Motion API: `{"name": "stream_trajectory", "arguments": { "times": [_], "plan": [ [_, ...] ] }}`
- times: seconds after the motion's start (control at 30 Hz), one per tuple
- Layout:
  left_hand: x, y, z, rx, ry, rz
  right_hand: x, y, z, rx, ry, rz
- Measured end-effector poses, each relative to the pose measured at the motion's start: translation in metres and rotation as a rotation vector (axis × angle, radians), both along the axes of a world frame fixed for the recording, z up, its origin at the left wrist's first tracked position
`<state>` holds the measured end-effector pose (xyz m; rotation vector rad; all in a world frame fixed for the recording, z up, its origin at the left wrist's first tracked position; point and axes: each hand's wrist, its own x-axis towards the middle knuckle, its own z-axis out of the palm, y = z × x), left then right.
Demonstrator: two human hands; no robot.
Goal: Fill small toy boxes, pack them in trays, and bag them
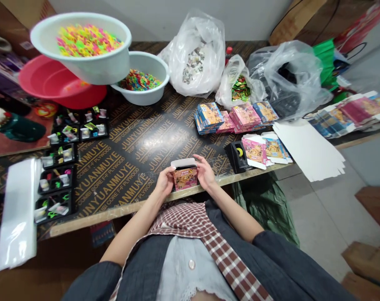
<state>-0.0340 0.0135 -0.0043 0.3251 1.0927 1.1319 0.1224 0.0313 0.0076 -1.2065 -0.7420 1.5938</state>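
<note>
Your two hands hold a small printed box (185, 179) upright between them at the near edge of the bench (136, 146), its white flap (183, 162) raised and a dark gap showing below the flap. Your left hand (165, 181) is on the left side of the box, its fingers pinching the left edge near the top. Your right hand (206, 175) is on the right side, its fingers slightly spread and reaching up past the top right corner, beside the flap; you cannot tell from here whether they pinch the box or only steady it. The box thus sits squarely between both sets of fingers, its printed front facing you. To the right of your right hand, near the bench edge, stands a black tape dispenser (235, 159), with flat printed cartons (254, 151) just beside it. Farther back on the right you have stacked boxes (211, 115) in blue and pink, and behind them a clear bag (198, 67). On your left, black trays (71, 184) of small items line the bench next to a pile of clear sleeves (18, 213), with a pale basin (96, 69) of bright pieces at the far left.
</note>
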Motion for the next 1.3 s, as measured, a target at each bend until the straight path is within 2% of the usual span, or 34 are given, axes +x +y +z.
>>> {"name": "stream_trajectory", "arguments": {
  "times": [0.1, 0.2, 0.3, 0.37, 0.43, 0.5, 0.6, 0.67, 0.73, 0.83, 0.97, 1.07, 1.13, 1.23, 1.3],
  "plan": [
    [-0.002, 0.003, 0.005, 0.077, 0.114, 0.025, -0.003, -0.002, -0.006, 0.016, -0.060, -0.027],
    [-0.007, 0.000, 0.015, 0.265, 0.383, 0.046, -0.007, -0.001, -0.009, 0.057, -0.056, -0.045],
    [-0.016, -0.005, 0.026, 0.501, 0.623, -0.049, -0.003, -0.001, -0.006, 0.109, 0.009, -0.007],
    [-0.022, -0.006, 0.031, 0.594, 0.710, -0.139, 0.004, -0.002, -0.001, 0.173, -0.038, 0.032],
    [-0.027, -0.004, 0.034, 0.618, 0.746, -0.195, 0.012, -0.001, 0.005, 0.253, -0.184, 0.082],
    [-0.031, 0.001, 0.034, 0.575, 0.740, -0.229, 0.017, 0.002, 0.010, 0.305, -0.322, 0.143],
    [-0.033, 0.007, 0.032, 0.484, 0.694, -0.280, 0.021, 0.008, 0.014, 0.301, -0.353, 0.222],
    [-0.033, 0.007, 0.032, 0.507, 0.686, -0.288, 0.022, 0.011, 0.015, 0.301, -0.324, 0.256],
    [-0.034, 0.005, 0.032, 0.624, 0.744, -0.281, 0.024, 0.013, 0.015, 0.329, -0.303, 0.287],
    [-0.035, -0.002, 0.030, 0.882, 0.917, -0.281, 0.032, 0.014, 0.012, 0.404, -0.306, 0.340],
    [-0.033, -0.011, 0.026, 1.142, 1.153, -0.258, 0.043, 0.010, 0.002, 0.612, -0.421, 0.393],
    [-0.030, -0.019, 0.024, 1.228, 1.292, -0.254, 0.042, 0.002, -0.005, 0.835, -0.587, 0.351],
    [-0.028, -0.023, 0.025, 1.276, 1.346, -0.248, 0.042, -0.004, -0.004, 0.929, -0.689, 0.337],
    [-0.028, -0.025, 0.028, 1.336, 1.361, -0.196, 0.063, -0.011, 0.002, 0.895, -0.828, 0.244],
    [-0.027, -0.024, 0.029, 1.354, 1.363, -0.173, 0.098, -0.014, 0.005, 0.780, -0.942, 0.015]
  ]
}}
